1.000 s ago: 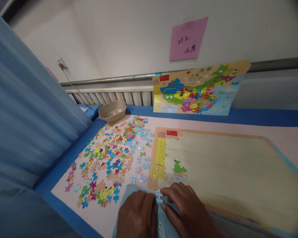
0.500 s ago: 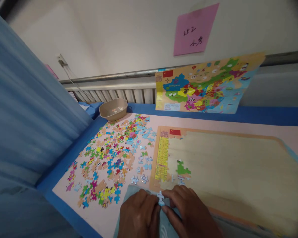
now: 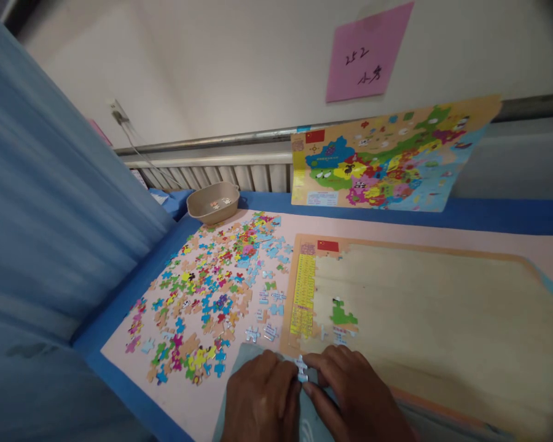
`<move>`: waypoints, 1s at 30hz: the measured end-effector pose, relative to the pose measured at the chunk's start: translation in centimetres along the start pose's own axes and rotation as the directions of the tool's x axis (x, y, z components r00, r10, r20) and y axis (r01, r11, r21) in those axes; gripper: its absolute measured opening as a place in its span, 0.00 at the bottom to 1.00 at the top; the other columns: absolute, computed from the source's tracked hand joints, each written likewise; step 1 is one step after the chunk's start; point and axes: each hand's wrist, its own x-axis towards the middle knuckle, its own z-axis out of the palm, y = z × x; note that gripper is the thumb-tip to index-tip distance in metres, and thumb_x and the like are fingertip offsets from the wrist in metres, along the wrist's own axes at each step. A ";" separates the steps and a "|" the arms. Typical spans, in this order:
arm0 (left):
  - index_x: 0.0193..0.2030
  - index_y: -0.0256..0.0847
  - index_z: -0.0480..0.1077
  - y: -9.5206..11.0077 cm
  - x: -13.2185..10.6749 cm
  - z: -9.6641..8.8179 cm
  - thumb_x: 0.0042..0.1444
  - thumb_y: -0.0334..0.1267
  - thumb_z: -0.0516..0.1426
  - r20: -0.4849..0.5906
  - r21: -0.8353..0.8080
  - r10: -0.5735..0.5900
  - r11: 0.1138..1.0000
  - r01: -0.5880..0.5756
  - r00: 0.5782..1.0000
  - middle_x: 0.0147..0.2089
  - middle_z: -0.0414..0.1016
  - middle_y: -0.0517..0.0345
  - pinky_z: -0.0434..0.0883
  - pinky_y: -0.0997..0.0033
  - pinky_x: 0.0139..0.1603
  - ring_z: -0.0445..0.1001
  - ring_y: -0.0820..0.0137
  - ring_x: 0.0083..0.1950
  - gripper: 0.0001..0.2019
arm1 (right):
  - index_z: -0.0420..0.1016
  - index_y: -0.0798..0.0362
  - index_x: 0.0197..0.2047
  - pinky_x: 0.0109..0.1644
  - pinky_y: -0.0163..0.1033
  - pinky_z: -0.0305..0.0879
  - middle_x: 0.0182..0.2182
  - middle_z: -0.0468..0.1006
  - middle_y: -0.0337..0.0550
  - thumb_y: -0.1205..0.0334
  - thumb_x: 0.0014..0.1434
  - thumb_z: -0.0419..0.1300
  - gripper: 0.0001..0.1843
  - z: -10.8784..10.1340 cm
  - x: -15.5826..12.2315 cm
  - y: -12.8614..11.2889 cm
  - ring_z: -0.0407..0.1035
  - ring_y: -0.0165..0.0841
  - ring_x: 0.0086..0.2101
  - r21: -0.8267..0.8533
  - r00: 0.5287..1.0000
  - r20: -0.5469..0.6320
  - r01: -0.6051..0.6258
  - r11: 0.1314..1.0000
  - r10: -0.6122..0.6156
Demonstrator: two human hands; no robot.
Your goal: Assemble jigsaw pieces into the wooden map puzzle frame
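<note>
Loose pieces: scattered at 11 o'clock from the left hand.
Left fingers: curled beside the puzzle piece; grip cannot be told.
Puzzle piece: between the hands, at 2 o'clock from the left.
Right hand: fingers narrow, pinching the puzzle piece.
Puzzle board: partly filled, at 2 o'clock from the puzzle piece.

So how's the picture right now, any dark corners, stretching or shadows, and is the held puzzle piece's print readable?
Head view: top-right corner darkened; puzzle board looks stretched toward the right, with soft shadow along its near side; left hand and right hand dim; print on held puzzle piece too small to read.
</note>
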 end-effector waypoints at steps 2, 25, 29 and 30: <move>0.42 0.46 0.74 -0.1 0.0 0.0 0.67 0.29 0.56 0.005 -0.002 0.000 1.000 0.000 1.000 0.31 0.74 0.58 0.68 0.66 0.27 0.77 0.66 0.30 0.08 | 0.70 0.48 0.52 0.40 0.45 0.65 0.37 0.78 0.39 0.73 0.62 0.62 0.17 0.0 0.0 0.0 0.74 0.40 0.35 -0.008 1.000 -0.006 0.010 1.000 -0.010; 0.37 0.45 0.76 -2.4 5.2 -1.0 0.70 0.32 0.54 0.141 0.044 -0.098 0.995 0.093 0.985 0.32 0.75 0.60 0.62 0.67 0.34 0.76 0.67 0.32 0.12 | 0.74 0.53 0.39 0.41 0.44 0.58 0.34 0.77 0.36 0.69 0.73 0.62 0.07 2.8 -0.3 -2.2 0.66 0.33 0.35 -0.152 0.959 -0.091 0.254 0.955 -0.270; 0.41 0.45 0.78 -4.5 5.2 -1.2 0.71 0.33 0.54 0.061 0.065 -0.104 0.993 0.100 0.993 0.35 0.78 0.60 0.64 0.69 0.36 0.78 0.68 0.35 0.11 | 0.74 0.52 0.41 0.41 0.42 0.61 0.37 0.79 0.33 0.64 0.74 0.65 0.06 3.4 -0.4 -2.0 0.68 0.31 0.38 -0.103 0.965 0.017 0.263 0.959 -0.263; 0.42 0.45 0.79 -5.2 5.3 -1.7 0.71 0.33 0.54 0.050 0.096 -0.134 0.987 0.129 0.990 0.36 0.79 0.60 0.65 0.69 0.37 0.79 0.68 0.37 0.11 | 0.74 0.51 0.42 0.41 0.42 0.62 0.38 0.80 0.33 0.64 0.73 0.66 0.06 3.5 -0.5 -1.9 0.68 0.31 0.38 -0.104 0.960 0.029 0.280 0.954 -0.279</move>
